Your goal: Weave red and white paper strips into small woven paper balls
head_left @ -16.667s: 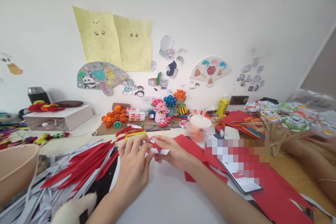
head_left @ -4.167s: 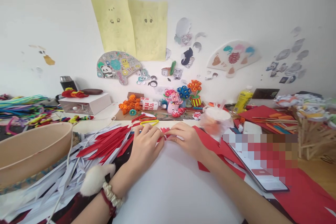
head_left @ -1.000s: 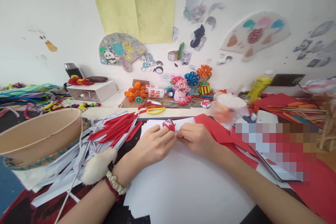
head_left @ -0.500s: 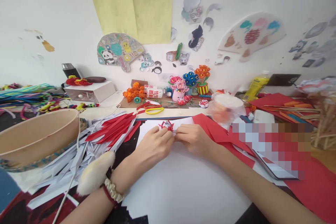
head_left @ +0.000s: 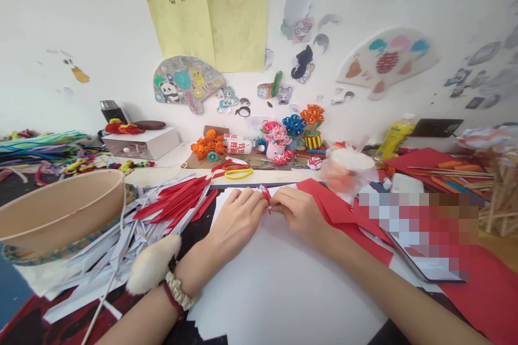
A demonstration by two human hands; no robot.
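Both hands are working on one small paper piece, red and white with little points. It is sitting between the fingertips, near the far edge of the big white sheet. The left hand is holding its left side, with the fingers bending in close. The right hand is pinching its right side with a narrow grip. The fingers are hiding part of it, so I cannot tell which fold they are pressing.

The step in hand is looking like folding and shaping the piece. The next move is likely calling for a soft, steady pinch: the left hand keeping the piece still, the right hand pressing or tucking one bit of paper. Squeezing too hard could be bending the points.

Red strips are lying over white strips, past the sheet's left edge. Red paper is lying by its right edge. Toward the far edge of the desk, little red and white balls are resting.
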